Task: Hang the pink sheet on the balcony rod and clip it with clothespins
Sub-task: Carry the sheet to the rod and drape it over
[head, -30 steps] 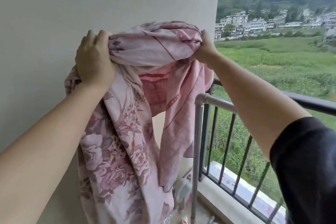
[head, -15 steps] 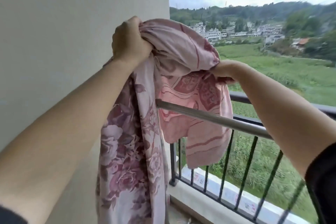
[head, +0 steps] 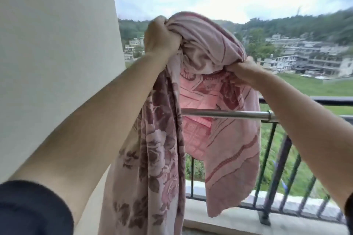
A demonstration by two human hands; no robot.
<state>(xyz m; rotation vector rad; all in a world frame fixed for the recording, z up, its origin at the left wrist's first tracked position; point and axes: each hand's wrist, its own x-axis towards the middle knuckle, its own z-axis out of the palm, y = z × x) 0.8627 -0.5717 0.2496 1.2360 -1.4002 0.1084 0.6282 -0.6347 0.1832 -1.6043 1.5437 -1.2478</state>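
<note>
a pale wall [head: 57,63] fills the left. beside it the left hand [head: 162,38] is clenched round a bunched fold of the pink sheet [head: 158,149], lifted high. the sheet looks soft and limp, light enough to hold up but bulky, and likely to slide off smooth metal, so the gathered top edge, with the hands well apart, seems the best place to take it. it is dusty pink with large dark roses on the long tail nearest the wall, and stripes and a paler, glowing panel to the right. the bundle hangs above the rod [head: 229,114], not resting on it; the rose tail falls on the near side, the striped flap behind. the right hand [head: 242,70] pinches the other end of the bundle. the dark railing [head: 275,158] runs beyond. no clothespins show.
</note>
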